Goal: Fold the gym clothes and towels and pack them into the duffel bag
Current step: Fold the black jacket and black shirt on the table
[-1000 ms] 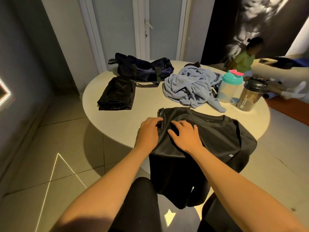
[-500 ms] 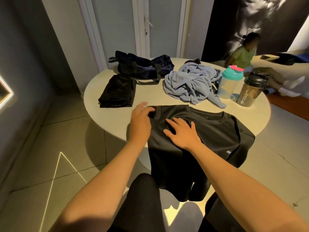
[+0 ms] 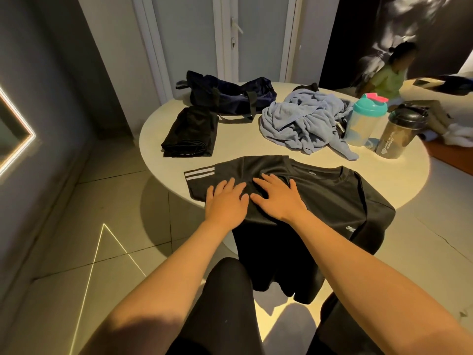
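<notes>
At table's near edge, I press my left hand & right hand, both spread flat, on black tee; striped sleeve lies left, nearer left hand, hem hanging off.

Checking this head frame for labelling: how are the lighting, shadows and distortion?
Head view: dim, warm light, strongest on the table; black shirt loses fold detail; table shadow falls left on the floor; door frame lines splay from wide-angle distortion; both hands sharp.
</notes>
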Tool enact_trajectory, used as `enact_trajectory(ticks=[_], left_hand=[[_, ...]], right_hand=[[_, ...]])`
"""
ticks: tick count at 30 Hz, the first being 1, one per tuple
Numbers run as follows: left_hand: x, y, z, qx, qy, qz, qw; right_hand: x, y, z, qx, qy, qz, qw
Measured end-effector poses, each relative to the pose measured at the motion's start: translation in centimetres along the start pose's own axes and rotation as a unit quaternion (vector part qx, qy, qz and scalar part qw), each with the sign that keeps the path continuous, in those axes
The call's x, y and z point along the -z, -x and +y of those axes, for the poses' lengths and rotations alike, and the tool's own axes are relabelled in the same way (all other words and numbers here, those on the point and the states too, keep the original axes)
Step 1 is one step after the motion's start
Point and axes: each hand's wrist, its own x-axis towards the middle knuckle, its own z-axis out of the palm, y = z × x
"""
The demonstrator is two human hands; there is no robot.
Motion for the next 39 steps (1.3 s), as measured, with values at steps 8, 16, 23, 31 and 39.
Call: enact_trajectory(ticks=[8,16,23,31,39], left_hand=[[2.3,-0.7,0.8,-0.028,-0.023,0.050,0.998],[0.0,-2.8,2.8,-0.025,0.026,-0.037,0.999],[0.2,-5.3,5.9,-0.108,0.053,0.011,0.993],[-2.2,-8.9,7.9,-0.070,-0.009,-0.118,0.990],[0.3,-11.1,9.2,-0.067,-0.112,-0.160,0.978]], right_hand=[[1.0,-1.4,-0.5,0.040,-0.177,0.004,0.983],[3.9,0.0,2.8,-0.111,0.014,0.174,0.978],[3.3,-1.0,7.5,-0.121,-0.019,-0.016,0.992],[4.6,-1.9,9.4,-0.125,0.051,0.188,0.973],[4.5,-3.7,11.2,-0.139,0.000,-0.008,0.990]])
